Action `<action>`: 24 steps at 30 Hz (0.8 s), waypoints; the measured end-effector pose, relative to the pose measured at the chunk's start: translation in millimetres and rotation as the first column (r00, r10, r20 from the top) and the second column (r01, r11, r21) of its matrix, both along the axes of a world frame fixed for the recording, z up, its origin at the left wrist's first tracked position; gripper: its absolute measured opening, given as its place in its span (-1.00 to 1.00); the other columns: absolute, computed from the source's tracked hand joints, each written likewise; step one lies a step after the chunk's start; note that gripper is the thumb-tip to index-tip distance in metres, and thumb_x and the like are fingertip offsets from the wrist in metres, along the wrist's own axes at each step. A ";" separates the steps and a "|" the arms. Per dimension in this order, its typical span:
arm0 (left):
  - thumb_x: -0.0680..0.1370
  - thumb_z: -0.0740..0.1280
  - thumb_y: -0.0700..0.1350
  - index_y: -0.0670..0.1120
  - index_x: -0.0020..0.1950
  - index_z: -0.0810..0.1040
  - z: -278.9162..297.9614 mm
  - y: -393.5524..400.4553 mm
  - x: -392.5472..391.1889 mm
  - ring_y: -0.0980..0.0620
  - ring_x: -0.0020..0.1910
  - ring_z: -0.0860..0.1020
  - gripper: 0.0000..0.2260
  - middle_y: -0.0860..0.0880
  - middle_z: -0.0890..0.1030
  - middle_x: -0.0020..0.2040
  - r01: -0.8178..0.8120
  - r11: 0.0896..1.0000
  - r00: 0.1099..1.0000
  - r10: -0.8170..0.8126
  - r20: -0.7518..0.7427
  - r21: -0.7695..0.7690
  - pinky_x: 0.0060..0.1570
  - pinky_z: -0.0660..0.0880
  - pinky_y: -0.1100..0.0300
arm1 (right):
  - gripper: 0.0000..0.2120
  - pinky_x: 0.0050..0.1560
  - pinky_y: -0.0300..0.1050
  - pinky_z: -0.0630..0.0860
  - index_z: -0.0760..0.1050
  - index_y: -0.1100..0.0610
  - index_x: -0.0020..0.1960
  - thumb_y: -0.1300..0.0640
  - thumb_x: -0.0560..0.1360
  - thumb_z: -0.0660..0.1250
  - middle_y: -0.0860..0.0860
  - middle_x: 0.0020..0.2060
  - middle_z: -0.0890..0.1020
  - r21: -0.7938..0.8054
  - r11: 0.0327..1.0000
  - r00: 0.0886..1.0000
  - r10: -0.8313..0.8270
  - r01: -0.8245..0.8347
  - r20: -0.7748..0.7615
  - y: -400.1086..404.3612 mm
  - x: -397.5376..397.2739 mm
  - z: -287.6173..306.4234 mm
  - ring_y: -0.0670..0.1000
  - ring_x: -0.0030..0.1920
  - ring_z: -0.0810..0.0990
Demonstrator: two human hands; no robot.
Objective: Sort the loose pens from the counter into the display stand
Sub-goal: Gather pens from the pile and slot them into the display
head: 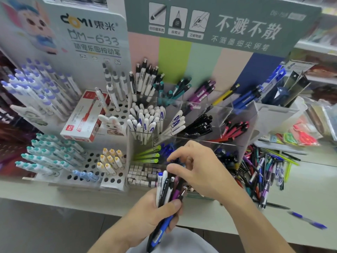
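My left hand (151, 214) grips a bundle of pens (168, 190), white, black, purple and blue, held upright in front of the stand. My right hand (198, 168) reaches over the bundle, its thumb and forefinger pinching the top of a dark pen (173, 160) in it. The clear acrylic display stand (237, 114) rises just behind, its compartments holding white, black, red, teal, purple and blue pens. A heap of loose pens (264, 172) lies on the counter to the right of my hands.
A white pegboard rack (91, 161) of teal, purple and yellow-tipped pens stands at the left, with a red-and-white pen box (85, 117) on it. A single blue pen (308, 220) lies near the counter's front edge at the right. Packaged goods fill a tray (280, 114) at the far right.
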State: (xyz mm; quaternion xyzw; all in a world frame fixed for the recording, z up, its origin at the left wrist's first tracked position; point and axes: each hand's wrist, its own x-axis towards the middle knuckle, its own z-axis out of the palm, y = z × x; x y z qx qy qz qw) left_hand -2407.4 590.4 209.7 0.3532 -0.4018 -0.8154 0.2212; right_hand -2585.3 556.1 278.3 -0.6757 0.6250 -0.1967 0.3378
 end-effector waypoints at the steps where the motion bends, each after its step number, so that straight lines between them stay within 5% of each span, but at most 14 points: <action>1: 0.56 0.39 -0.14 -0.36 0.18 0.41 -0.3 -0.2 -0.1 -0.11 -0.34 0.44 -0.64 -0.23 0.52 -0.18 -0.002 1.000 1.000 0.002 0.003 -0.005 -0.33 0.45 0.11 | -0.93 -0.16 -0.37 0.41 0.65 -0.12 -0.06 -0.05 0.48 0.50 -0.11 -0.16 0.51 -0.012 1.000 0.998 -0.028 0.029 0.051 0.4 -1.5 0.4 -0.16 -0.23 0.51; 5: 0.51 0.45 -0.07 -0.32 0.14 0.46 -1.7 -0.6 2.9 -0.14 -0.31 0.41 -0.62 -0.26 0.48 -0.20 -0.015 1.000 1.000 0.015 0.021 -0.005 -0.32 0.42 0.11 | -0.96 -0.15 -0.15 0.56 0.58 -0.03 -0.07 0.04 0.56 0.42 -0.05 -0.18 0.64 -0.095 0.977 0.932 -0.151 0.192 0.330 4.2 -13.2 5.4 -0.06 -0.22 0.61; 9: 0.47 0.48 0.00 -0.31 0.11 0.48 -3.7 0.6 4.9 -0.19 -0.28 0.37 -0.57 -0.31 0.47 -0.21 -0.021 1.000 0.998 0.022 0.053 -0.008 -0.30 0.41 0.09 | -0.87 -0.36 -0.09 0.58 0.51 0.17 0.01 0.10 0.58 0.32 0.10 -0.15 0.71 -0.157 0.898 0.732 -0.223 0.411 0.645 11.5 -22.9 19.6 0.09 -0.36 0.64; 15: 0.53 0.43 -0.08 -0.40 0.25 0.43 -4.4 3.6 1.6 -0.12 -0.33 0.44 -0.53 -0.26 0.53 -0.16 0.017 1.000 1.000 -0.017 0.020 0.012 -0.32 0.43 0.11 | -0.95 -0.30 -0.05 0.63 0.58 0.15 0.00 0.17 0.58 0.40 0.09 -0.21 0.73 0.002 0.952 0.810 -0.261 0.306 0.525 7.6 -25.8 5.5 0.09 -0.35 0.66; 19: 0.57 0.42 -0.06 -0.37 0.22 0.46 -2.6 3.0 2.2 -0.13 -0.31 0.43 -0.59 -0.30 0.53 -0.14 0.080 0.997 0.997 -0.080 0.004 -0.005 -0.29 0.43 0.13 | -0.96 -0.11 0.13 0.65 0.61 -0.06 -0.04 0.01 0.59 0.39 -0.06 -0.19 0.69 0.023 0.983 0.939 -0.183 0.184 0.290 5.0 -25.0 -5.3 0.03 -0.28 0.67; 24: 0.58 0.42 -0.07 -0.31 0.29 0.43 1.6 5.0 1.8 -0.11 -0.31 0.45 -0.59 -0.29 0.53 -0.11 0.130 0.991 0.991 -0.129 -0.047 0.027 -0.29 0.43 0.15 | -0.86 0.00 0.11 0.62 0.60 -0.05 0.14 0.01 0.59 0.40 0.02 -0.14 0.71 0.114 0.993 0.953 0.000 -0.036 0.303 5.4 -26.7 -3.1 0.08 -0.16 0.68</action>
